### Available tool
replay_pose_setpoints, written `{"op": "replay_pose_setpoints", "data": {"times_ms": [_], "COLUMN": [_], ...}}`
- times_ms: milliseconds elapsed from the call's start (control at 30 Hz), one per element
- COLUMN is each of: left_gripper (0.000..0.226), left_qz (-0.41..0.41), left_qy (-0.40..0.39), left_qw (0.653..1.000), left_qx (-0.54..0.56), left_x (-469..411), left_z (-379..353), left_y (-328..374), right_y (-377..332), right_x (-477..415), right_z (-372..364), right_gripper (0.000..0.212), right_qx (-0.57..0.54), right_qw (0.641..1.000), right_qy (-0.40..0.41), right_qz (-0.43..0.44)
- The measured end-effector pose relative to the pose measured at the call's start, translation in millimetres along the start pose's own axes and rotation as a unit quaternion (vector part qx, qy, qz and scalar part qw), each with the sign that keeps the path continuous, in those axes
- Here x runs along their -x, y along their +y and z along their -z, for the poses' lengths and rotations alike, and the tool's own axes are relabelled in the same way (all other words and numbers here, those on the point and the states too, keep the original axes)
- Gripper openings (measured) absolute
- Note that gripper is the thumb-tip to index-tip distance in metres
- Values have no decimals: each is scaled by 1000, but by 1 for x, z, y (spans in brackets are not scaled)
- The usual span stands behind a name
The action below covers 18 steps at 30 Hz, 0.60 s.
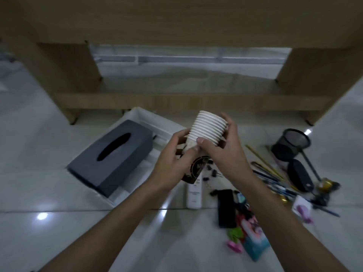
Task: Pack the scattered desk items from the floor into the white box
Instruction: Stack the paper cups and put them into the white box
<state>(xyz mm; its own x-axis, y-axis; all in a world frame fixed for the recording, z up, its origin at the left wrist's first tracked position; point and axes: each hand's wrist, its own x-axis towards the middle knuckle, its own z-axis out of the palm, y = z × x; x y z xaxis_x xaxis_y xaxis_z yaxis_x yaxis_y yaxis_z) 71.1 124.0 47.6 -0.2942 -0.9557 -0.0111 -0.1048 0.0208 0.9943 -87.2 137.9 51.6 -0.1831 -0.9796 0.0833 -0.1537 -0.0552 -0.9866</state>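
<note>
A stack of paper cups (208, 128), white rims above a brown printed body, is held tilted in the air by both hands. My left hand (172, 160) wraps the lower body; my right hand (222, 146) grips the rims from the right. Below and to the left lies the white box (155, 122) on the floor, with a dark grey tissue box (112, 156) inside it. The stack hangs over the box's right edge.
Scattered on the floor at right: a black mesh pen holder (292, 144), pens and pencils (269, 173), a black case (299, 175), a white remote (194, 195), a black phone (226, 209), binder clips (214, 173), colourful packets (251, 238). A wooden desk frame (176, 103) stands behind.
</note>
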Motion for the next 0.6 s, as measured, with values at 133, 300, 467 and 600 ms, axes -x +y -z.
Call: {"op": "replay_pose_setpoints", "data": {"times_ms": [133, 300, 467, 600], "left_gripper": [26, 20, 17, 6], "left_qz": [3, -5, 28, 149], "left_qy": [97, 198, 266, 245], "left_qw": [995, 980, 959, 949], "left_qx": [22, -21, -100, -134], "left_x": [1, -1, -55, -137], "left_z": [59, 122, 186, 225], "left_y": [5, -2, -16, -36], "right_y": [-17, -14, -1, 8], "right_x": [-28, -57, -85, -103], "right_z": [-56, -120, -158, -174], "right_gripper": [86, 89, 83, 86], "right_qx": [-12, 5, 3, -11], "right_qw": [997, 991, 988, 988], "right_qy": [-71, -131, -154, -156], "right_qz": [16, 17, 4, -12]}}
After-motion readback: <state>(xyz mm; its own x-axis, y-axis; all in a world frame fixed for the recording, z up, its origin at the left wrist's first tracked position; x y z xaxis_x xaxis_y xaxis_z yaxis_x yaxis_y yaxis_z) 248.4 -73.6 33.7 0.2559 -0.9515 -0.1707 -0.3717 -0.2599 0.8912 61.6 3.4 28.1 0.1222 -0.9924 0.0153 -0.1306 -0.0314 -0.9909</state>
